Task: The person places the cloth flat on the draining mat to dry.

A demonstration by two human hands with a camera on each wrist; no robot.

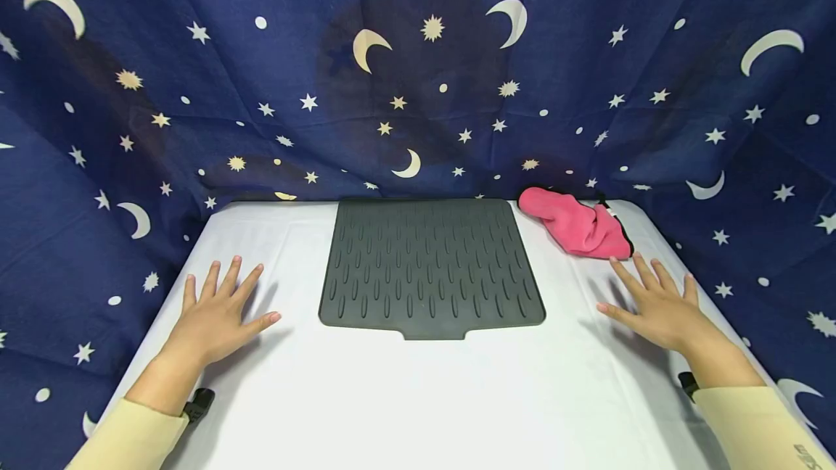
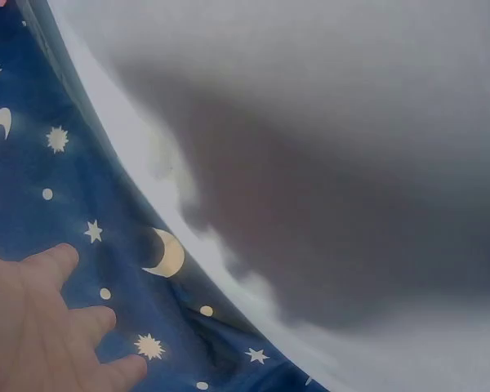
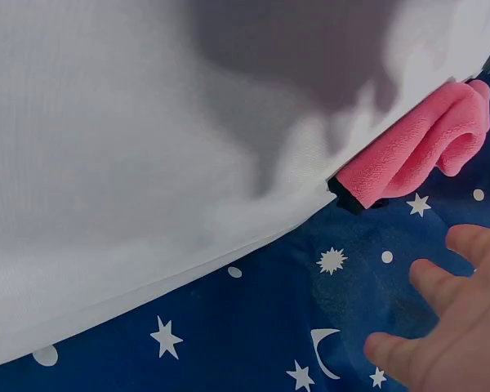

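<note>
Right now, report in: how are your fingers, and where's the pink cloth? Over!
Left fingers spread, empty. Right fingers spread, empty, near pink cloth. Cloth right of ridged gray mat. Nothing visibly blocking.

you face a navy moon-and-star curtain (image 1: 418, 71) across the upper frame, a white tabletop (image 1: 431, 397) filling the lower centre.

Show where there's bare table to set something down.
The white tabletop is bare in front of the gray mat, between left hand and right hand; a smaller patch separates mat and left hand. Crowded: far right, around the pink cloth.
</note>
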